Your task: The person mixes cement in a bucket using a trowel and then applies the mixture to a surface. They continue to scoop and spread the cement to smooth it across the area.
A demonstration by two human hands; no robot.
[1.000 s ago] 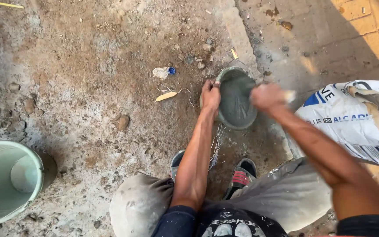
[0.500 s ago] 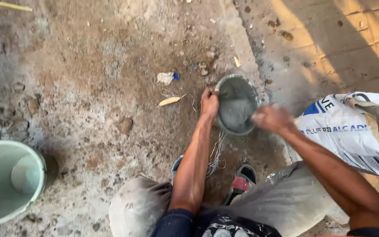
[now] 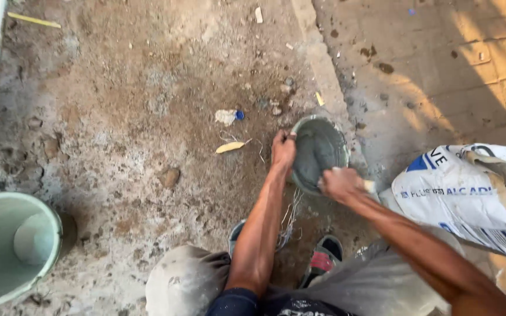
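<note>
Lower now, my right hand (image 3: 339,182) clenches something unclear at the grey pan (image 3: 318,153); left hand (image 3: 283,150) clamps its rim, dusty ground (image 3: 124,117) beyond.

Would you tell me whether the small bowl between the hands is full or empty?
Partly full: grey wet mix covers the bowl inside, below the rim.

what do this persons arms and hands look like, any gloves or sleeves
Both arms are bare from above the elbow down. The left hand and right hand wear no gloves; no watch or rings show. Pale grey dust smears the right hand's knuckles.
</note>
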